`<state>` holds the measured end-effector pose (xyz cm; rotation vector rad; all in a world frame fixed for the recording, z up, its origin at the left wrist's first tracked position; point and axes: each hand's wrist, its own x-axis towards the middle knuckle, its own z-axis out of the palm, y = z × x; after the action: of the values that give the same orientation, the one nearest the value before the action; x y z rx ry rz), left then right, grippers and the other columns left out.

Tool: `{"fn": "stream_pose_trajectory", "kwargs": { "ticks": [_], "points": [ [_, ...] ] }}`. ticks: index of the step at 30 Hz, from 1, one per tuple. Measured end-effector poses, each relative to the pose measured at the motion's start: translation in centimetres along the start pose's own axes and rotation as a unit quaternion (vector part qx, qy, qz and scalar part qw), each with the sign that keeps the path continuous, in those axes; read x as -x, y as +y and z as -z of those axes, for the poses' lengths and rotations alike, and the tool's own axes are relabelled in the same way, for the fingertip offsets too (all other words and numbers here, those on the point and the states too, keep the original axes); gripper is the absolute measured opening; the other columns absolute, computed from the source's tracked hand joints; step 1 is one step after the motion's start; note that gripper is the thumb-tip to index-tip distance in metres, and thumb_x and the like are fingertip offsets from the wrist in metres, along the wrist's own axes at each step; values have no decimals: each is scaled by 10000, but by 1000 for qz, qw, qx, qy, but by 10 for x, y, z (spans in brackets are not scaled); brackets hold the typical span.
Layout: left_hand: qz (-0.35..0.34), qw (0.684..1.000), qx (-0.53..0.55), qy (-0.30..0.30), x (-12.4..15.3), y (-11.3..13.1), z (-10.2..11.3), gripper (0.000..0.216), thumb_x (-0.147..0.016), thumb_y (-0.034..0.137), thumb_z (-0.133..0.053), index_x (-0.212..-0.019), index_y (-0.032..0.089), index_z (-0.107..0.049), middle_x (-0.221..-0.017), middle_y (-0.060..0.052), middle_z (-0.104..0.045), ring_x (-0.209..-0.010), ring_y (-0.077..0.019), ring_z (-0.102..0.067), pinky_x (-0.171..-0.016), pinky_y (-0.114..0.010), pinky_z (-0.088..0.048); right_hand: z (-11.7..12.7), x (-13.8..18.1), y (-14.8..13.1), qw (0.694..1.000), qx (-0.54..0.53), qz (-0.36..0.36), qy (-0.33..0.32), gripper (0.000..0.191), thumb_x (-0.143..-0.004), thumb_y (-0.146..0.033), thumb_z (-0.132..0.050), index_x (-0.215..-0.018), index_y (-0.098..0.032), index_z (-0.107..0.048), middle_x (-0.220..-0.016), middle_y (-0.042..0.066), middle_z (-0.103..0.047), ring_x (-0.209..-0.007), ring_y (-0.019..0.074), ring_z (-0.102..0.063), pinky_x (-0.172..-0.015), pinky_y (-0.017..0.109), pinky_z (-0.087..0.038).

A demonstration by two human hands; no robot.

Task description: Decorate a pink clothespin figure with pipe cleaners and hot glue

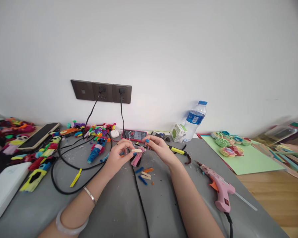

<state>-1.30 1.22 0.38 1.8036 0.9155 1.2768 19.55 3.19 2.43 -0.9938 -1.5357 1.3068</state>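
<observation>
Your left hand (120,154) pinches a cream fuzzy stick (136,150) parallel to the surface's (119,211) back edge, pointing toward your curled right hand (161,148), whose grip is unclear; a pink fuzzy piece (137,158) sits between.

Grey tabletop (114,211) against a plain off-white wall (164,49), soft even light.
Wall fills everything beyond and above the grip; three dark socket plates (108,94) in a row, up and left of the grip, two with plugs in. Tabletop runs under the grip; past its right-hand edge, light wood-grain surface (270,191), floor or another top, can't tell.
</observation>
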Motion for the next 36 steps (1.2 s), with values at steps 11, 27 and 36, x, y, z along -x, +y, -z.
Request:
{"fn": "stream_pose_trajectory", "kwargs": {
  "ticks": [11, 27, 36],
  "points": [
    [-16, 998, 20, 54, -2, -1, 4, 27, -811, 198, -617, -800, 181, -635, -924, -63, -572, -787, -166, -554, -622, -252, -422, -16, 3, -7, 990, 65, 117, -51, 172, -844, -346, -674, -950, -210, -681, -972, 62, -607, -917, 209, -569, -801, 327, -451],
    [-38, 997, 21, 60, -3, -2, 3, 36, -813, 187, -639, -784, 185, -660, -889, -55, -590, -758, -155, -559, -612, -250, -419, -19, 2, -4, 980, 97, 167, -44, 73, -889, -270, -616, -912, -208, -645, -952, 59, -602, -936, 209, -573, -853, 343, -446],
    [-50, 996, 12, 68, -2, -2, 3, 49, -820, 191, -644, -777, 189, -666, -868, -53, -596, -783, -165, -574, -612, -251, -425, -19, 3, -5, 979, 93, 172, -58, 49, -887, -228, -599, -904, -205, -638, -946, 56, -588, -933, 205, -565, -864, 344, -435]
  ]
}}
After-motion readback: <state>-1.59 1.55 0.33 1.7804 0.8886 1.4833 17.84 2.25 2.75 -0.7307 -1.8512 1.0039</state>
